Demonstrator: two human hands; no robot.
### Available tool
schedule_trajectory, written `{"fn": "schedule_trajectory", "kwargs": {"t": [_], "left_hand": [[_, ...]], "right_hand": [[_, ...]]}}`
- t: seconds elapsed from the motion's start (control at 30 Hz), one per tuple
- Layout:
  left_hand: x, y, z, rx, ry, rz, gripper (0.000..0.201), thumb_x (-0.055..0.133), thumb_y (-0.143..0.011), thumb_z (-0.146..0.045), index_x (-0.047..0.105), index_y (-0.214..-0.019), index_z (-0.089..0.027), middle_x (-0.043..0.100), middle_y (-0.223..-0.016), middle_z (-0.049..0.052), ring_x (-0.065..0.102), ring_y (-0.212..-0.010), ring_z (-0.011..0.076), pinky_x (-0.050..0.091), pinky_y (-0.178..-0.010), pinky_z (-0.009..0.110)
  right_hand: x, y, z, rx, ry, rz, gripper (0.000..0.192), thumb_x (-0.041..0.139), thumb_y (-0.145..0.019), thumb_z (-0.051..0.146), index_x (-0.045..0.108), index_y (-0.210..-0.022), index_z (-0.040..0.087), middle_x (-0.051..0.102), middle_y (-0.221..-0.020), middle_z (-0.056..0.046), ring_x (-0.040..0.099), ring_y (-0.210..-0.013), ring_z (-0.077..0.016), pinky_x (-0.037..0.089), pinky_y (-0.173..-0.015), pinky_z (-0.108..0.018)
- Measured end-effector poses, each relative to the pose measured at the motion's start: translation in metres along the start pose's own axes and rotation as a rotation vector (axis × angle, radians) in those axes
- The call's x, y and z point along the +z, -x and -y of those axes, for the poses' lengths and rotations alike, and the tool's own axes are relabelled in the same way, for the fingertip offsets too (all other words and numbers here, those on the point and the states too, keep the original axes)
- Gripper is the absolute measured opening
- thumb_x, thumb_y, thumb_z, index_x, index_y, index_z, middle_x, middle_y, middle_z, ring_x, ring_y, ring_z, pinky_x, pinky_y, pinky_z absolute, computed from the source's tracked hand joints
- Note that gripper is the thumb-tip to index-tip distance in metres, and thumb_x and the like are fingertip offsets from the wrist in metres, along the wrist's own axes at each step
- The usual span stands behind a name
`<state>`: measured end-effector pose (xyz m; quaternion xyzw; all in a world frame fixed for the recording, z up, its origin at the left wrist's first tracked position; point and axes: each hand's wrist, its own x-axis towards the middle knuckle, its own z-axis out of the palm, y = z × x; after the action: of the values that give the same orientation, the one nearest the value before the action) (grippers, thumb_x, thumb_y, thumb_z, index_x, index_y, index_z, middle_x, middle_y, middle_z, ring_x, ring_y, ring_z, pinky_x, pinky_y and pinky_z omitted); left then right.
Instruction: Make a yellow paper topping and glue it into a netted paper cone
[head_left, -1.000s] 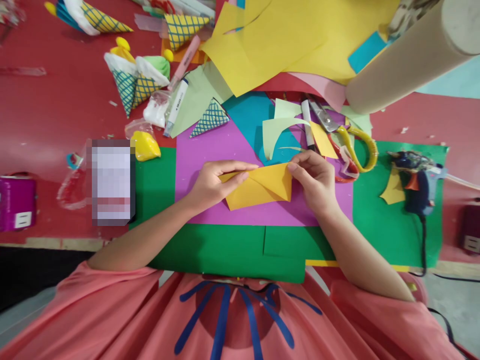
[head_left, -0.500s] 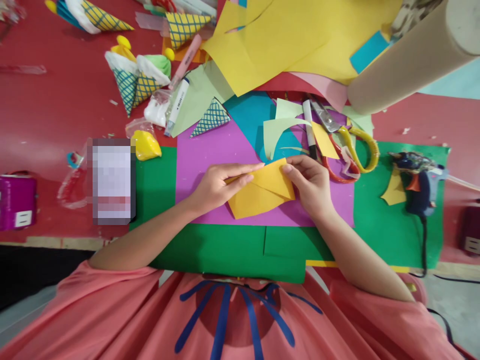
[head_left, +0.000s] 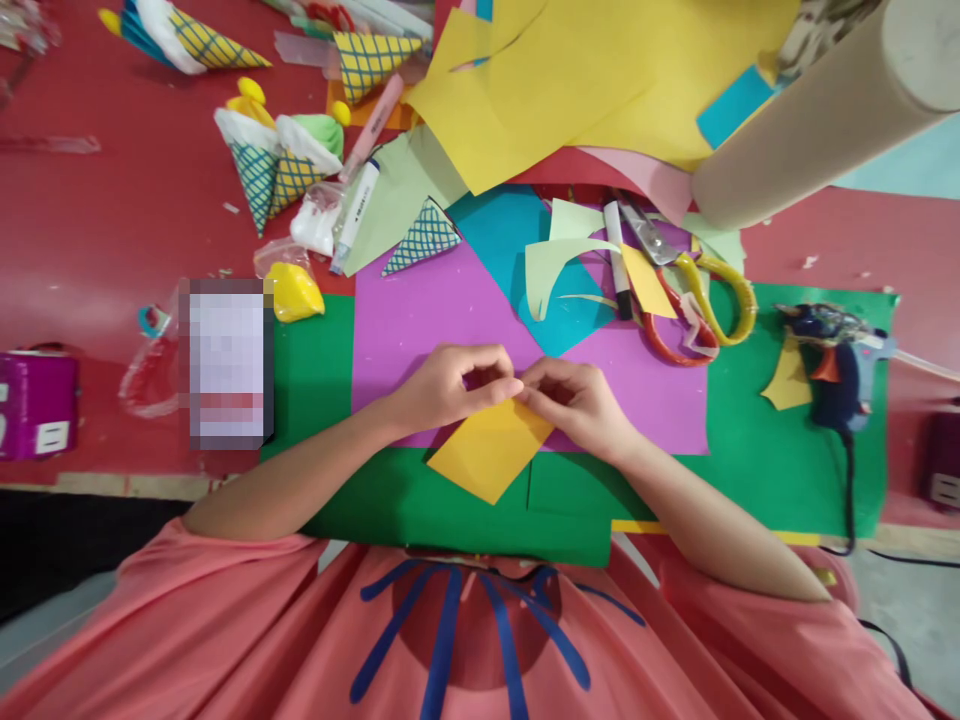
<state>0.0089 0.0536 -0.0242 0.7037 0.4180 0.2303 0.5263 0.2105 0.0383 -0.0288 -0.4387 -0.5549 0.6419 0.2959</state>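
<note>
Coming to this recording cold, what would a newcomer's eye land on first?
Probably the orange-yellow paper at the centre, held near its upper corner by the left hand and right hand. Next might come the big beige cylinder at upper right and the scissors with red and yellow handles below it. Crisscross-patterned cones stand out at upper left.

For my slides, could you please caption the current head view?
Left hand and right hand hold a yellow paper by a corner, over purple and green sheets.
</note>
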Motion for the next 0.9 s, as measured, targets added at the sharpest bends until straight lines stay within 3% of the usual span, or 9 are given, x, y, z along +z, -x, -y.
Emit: {"fn": "schedule_trajectory", "kwargs": {"t": [0.07,0.13,0.27,0.4,0.5,0.63,0.73,0.9], "left_hand": [[0.0,0.001,0.0,0.041,-0.083,0.02,0.032,0.054,-0.091,-0.038,0.056,-0.066,-0.017,0.05,-0.055,-0.005,0.045,-0.051,0.006,0.036,-0.049,0.019],[0.0,0.001,0.0,0.058,-0.109,-0.011,0.033,0.051,-0.093,-0.037,0.056,-0.066,-0.018,0.047,-0.054,-0.006,0.039,-0.048,0.0058,0.032,-0.048,0.02],[-0.002,0.0,0.0,0.005,-0.04,-0.214,0.033,0.051,-0.092,-0.039,0.053,-0.066,-0.019,0.047,-0.057,-0.004,0.042,-0.052,0.0072,0.034,-0.049,0.021],[-0.004,-0.002,0.003,-0.011,0.007,-0.356,0.034,0.054,-0.09,-0.036,0.048,-0.062,-0.019,0.044,-0.056,-0.004,0.041,-0.053,0.0076,0.037,-0.051,0.021],[-0.004,-0.001,0.005,-0.014,0.007,-0.335,0.03,0.055,-0.09,-0.035,0.054,-0.065,-0.018,0.053,-0.058,-0.003,0.048,-0.055,0.0075,0.041,-0.053,0.02],[-0.003,0.0,0.005,0.007,-0.005,-0.251,0.022,0.061,-0.088,-0.037,0.072,-0.099,-0.021,0.075,-0.09,0.002,0.068,-0.079,0.0113,0.051,-0.066,0.018],[-0.002,0.001,0.004,0.041,-0.013,-0.204,0.023,0.064,-0.088,-0.036,0.075,-0.105,-0.024,0.078,-0.102,0.002,0.072,-0.092,0.0132,0.055,-0.079,0.019],[0.0,0.001,0.003,0.012,-0.012,-0.228,0.024,0.063,-0.089,-0.039,0.076,-0.104,-0.025,0.078,-0.104,0.002,0.074,-0.095,0.0147,0.057,-0.084,0.02]], "right_hand": [[0.004,0.001,0.0,-0.01,0.063,0.02,0.021,0.067,-0.085,0.035,0.065,-0.076,0.016,0.055,-0.056,0.004,0.042,-0.047,-0.0057,0.032,-0.045,-0.021],[0.003,0.001,-0.001,-0.028,0.093,-0.01,0.021,0.065,-0.086,0.035,0.067,-0.078,0.016,0.061,-0.062,0.002,0.048,-0.052,-0.007,0.037,-0.049,-0.021],[-0.008,-0.003,-0.001,-0.058,0.103,-0.13,0.019,0.068,-0.084,0.036,0.071,-0.078,0.018,0.072,-0.076,-0.002,0.063,-0.067,-0.0123,0.049,-0.061,-0.024],[-0.014,-0.006,0.0,-0.039,0.004,-0.228,0.022,0.073,-0.079,0.042,0.071,-0.075,0.02,0.073,-0.074,-0.003,0.065,-0.066,-0.0146,0.052,-0.057,-0.025],[-0.012,-0.006,0.0,-0.046,-0.014,-0.227,0.024,0.073,-0.078,0.044,0.071,-0.075,0.02,0.074,-0.075,-0.003,0.066,-0.067,-0.0152,0.054,-0.058,-0.026],[-0.011,-0.005,0.001,-0.067,0.024,-0.196,0.019,0.072,-0.081,0.039,0.073,-0.077,0.02,0.075,-0.077,-0.003,0.067,-0.069,-0.0148,0.055,-0.061,-0.026],[-0.011,-0.005,0.0,-0.081,0.038,-0.192,0.017,0.071,-0.082,0.037,0.074,-0.08,0.021,0.076,-0.079,-0.003,0.068,-0.071,-0.0148,0.056,-0.063,-0.026],[-0.011,-0.006,-0.003,-0.081,0.031,-0.22,0.019,0.072,-0.082,0.039,0.074,-0.085,0.021,0.076,-0.083,-0.003,0.07,-0.075,-0.0156,0.057,-0.066,-0.028]]}}
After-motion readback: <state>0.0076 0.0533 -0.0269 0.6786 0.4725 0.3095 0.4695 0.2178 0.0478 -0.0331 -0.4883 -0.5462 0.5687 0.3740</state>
